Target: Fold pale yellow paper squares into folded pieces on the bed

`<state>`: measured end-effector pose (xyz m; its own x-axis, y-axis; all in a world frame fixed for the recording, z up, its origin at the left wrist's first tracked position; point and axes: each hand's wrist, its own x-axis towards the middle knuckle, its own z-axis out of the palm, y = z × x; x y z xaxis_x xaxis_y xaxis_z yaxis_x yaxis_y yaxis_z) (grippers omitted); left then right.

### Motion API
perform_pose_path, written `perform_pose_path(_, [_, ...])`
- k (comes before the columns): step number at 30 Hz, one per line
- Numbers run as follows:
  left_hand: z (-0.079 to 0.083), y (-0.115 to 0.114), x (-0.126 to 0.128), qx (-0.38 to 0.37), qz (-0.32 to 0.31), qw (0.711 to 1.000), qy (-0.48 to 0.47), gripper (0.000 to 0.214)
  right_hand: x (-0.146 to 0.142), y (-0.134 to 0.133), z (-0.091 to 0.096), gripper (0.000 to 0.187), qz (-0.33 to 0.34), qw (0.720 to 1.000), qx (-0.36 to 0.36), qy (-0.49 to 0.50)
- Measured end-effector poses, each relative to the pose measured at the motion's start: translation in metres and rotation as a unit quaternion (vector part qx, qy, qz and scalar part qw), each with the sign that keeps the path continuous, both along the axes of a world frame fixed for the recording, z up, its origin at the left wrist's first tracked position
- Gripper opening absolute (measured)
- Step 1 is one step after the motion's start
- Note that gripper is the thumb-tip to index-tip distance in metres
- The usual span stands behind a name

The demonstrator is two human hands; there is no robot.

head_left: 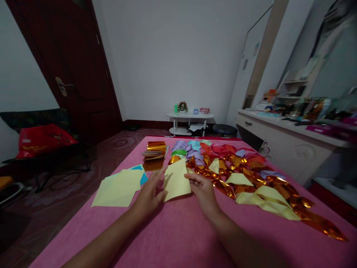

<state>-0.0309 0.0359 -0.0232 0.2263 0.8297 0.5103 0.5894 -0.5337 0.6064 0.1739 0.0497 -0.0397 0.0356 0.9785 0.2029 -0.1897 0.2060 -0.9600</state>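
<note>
A pale yellow sheet of paper (pixel 177 180) is held between my two hands, tilted up just above the pink table cover (pixel 173 234). My left hand (pixel 152 191) grips its left edge, with the thumb near the lower corner. Fingers and thumb of my right hand (pixel 201 189) pinch the right edge, where the paper appears to curl back. Left of my left hand lie loose yellow sheets (pixel 118 188), with blue paper (pixel 141 174) showing beneath. Beyond it sits a stack of shiny gold foil sheets (pixel 154 156).
Folded gold foil pieces (pixel 223 184) and folded yellow papers (pixel 267 201) spread over the right side. Purple (pixel 180 146) and red folded papers (pixel 220 150) lie farther back. A dressing table (pixel 284 130) stands at right, a chair with a red bag (pixel 46 139) at left.
</note>
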Motion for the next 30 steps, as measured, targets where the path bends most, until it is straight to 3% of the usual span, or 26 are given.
perform_pose_path(4, [-0.01, -0.006, 0.002, -0.013, -0.043, 0.999, -0.012, 0.063, -0.002, -0.019, 0.006, 0.031, 0.004, 0.997, 0.062, -0.043])
perform_pose_path(6, [-0.009, -0.009, 0.0, 0.012, -0.033, 0.999, 0.004, 0.057, 0.002, -0.031, 0.012, 0.029, 0.018, 0.999, 0.045, -0.019])
perform_pose_path(10, [-0.006, -0.018, -0.002, 0.095, -0.011, 0.994, 0.057, 0.056, 0.014, -0.054, 0.027, 0.023, -0.044, 0.998, 0.011, 0.048])
perform_pose_path(14, [-0.001, -0.027, 0.005, 0.114, -0.025, 0.991, 0.064, 0.07, 0.023, -0.064, 0.022, 0.024, -0.09, 0.991, -0.01, 0.098])
perform_pose_path(18, [0.008, -0.037, 0.009, 0.092, -0.106, 0.989, 0.035, 0.076, 0.022, -0.065, 0.002, 0.014, -0.026, 0.997, 0.006, 0.067])
perform_pose_path(20, [0.011, -0.039, 0.008, 0.051, -0.132, 0.99, 0.019, 0.066, 0.019, -0.066, -0.002, 0.011, 0.006, 0.999, 0.024, 0.043])
perform_pose_path(25, [0.007, -0.035, 0.006, -0.028, -0.129, 0.99, -0.05, 0.034, 0.012, -0.072, 0.003, 0.026, 0.033, 0.998, 0.047, 0.008])
perform_pose_path(30, [0.003, -0.032, 0.013, -0.047, -0.203, 0.972, -0.107, 0.035, 0.013, -0.073, 0.005, 0.022, 0.07, 0.994, 0.069, -0.052])
